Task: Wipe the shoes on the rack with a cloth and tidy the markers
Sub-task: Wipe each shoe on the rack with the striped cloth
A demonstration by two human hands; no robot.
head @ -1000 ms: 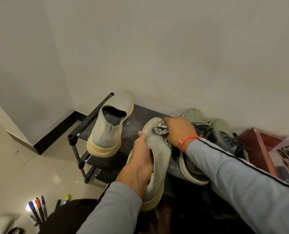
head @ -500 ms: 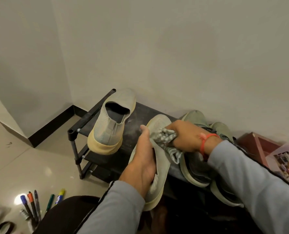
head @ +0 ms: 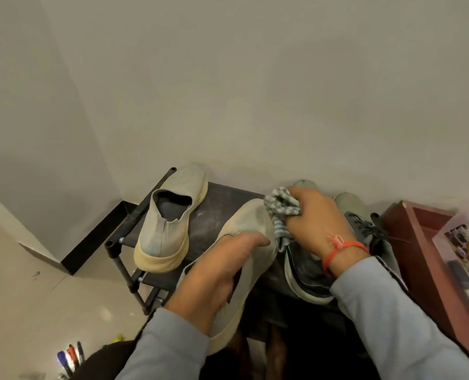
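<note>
Our left hand (head: 214,272) grips the slip-on shoe (head: 251,242); right hand (head: 314,219) bunches the cloth (head: 281,207) at its toe, beyond our fingertips. A loosening grip could drop it.

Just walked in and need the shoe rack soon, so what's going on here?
A person is cleaning shoes at the rack. The left hand holds a pale slip-on shoe, and the right hand grips a patterned cloth against its toe. Its partner shoe sits on the top shelf, with dark lace-up sneakers to the right. The markers lie on the floor, not yet tidied.
</note>
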